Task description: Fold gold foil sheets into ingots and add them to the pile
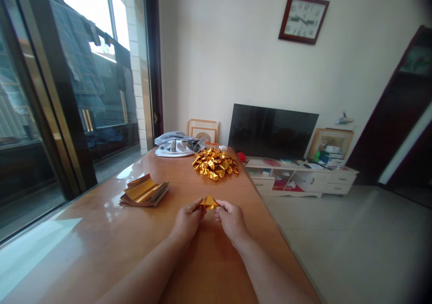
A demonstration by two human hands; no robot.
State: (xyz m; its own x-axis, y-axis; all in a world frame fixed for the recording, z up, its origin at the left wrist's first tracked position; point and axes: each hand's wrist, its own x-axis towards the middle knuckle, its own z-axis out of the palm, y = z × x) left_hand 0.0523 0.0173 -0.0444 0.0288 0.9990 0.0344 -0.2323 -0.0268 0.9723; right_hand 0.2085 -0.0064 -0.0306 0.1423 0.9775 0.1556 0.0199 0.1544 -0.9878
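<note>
Between my two hands, just above the wooden table point(135, 245), is a small folded piece of gold foil paper point(208, 202) with a peaked middle. My left hand point(189, 218) pinches its left end between thumb and fingers. At the right end, my right hand point(231, 218) closes on it in the same way. A stack of gold foil sheets point(145, 191) lies to the left, its top sheet curling up. Farther back, a heap of folded gold foil pieces point(216, 163) sits near the table's right edge.
Grey and white cloth point(177, 144) is bunched at the table's far end, near picture frames point(204, 130). Beyond the right edge stand a television point(273, 130) and a low white cabinet point(313, 180). A glass sliding door point(60, 92) runs along the left.
</note>
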